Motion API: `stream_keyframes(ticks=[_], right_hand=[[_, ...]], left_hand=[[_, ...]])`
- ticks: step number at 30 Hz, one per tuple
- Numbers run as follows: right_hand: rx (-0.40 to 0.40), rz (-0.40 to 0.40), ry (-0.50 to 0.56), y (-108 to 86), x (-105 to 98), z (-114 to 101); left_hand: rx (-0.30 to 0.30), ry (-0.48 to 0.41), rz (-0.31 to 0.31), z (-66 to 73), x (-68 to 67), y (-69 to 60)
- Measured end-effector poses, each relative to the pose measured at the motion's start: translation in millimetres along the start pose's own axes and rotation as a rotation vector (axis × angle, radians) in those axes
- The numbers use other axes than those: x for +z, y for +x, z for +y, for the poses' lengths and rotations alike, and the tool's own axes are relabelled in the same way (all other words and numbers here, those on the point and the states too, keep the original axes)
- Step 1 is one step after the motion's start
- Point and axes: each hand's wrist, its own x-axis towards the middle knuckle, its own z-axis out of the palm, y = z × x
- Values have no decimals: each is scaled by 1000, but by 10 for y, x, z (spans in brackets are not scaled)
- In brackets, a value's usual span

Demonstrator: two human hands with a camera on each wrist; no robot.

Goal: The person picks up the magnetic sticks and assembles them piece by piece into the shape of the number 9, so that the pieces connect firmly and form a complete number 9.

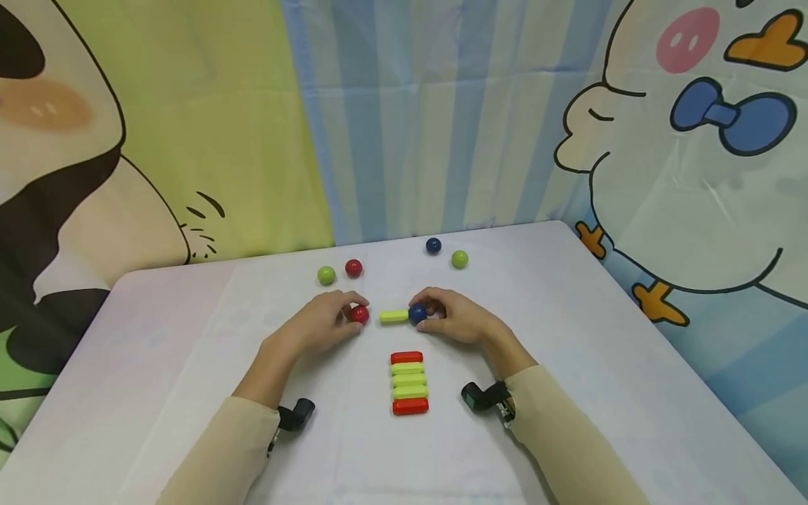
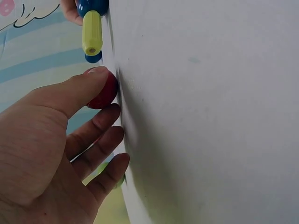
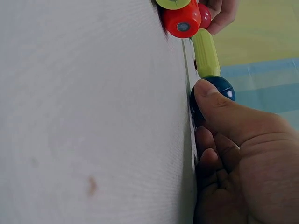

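Note:
My left hand (image 1: 324, 320) pinches a red ball (image 1: 359, 314) between thumb and fingers at the table surface. Across a small gap, my right hand (image 1: 459, 315) grips a dark blue ball (image 1: 417, 313). A yellow-green rod (image 1: 394, 316) is joined to that ball and points left toward the red one. In the left wrist view the rod's near end (image 2: 92, 50) shows a small round spot in its middle. The right wrist view has the thumb pressed on the blue ball (image 3: 226, 87), with the rod (image 3: 206, 53) running away from it.
Nearer me lies a row of red and yellow-green rods (image 1: 409, 381), side by side. Farther back sit a green ball (image 1: 326, 275), a red ball (image 1: 353, 268), a blue ball (image 1: 433, 245) and another green ball (image 1: 459, 259). Printed curtains hang behind the white table (image 1: 568, 393).

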Motion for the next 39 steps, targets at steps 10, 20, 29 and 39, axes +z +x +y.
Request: stream_keyframes(ticks=[10,20,29,39], right_hand=[[14,8,-8,18,-4,-42],[16,9,-20,10,17,-24],[-15,30,-32,17,-7,4],[-43,34,-122,45,-47,7]], left_hand=[[-2,-39,18,58,47,7],[8,-47,33,85,96,8],[28,-54,54,118,115,65],[-29,-64,76,125,211,96]])
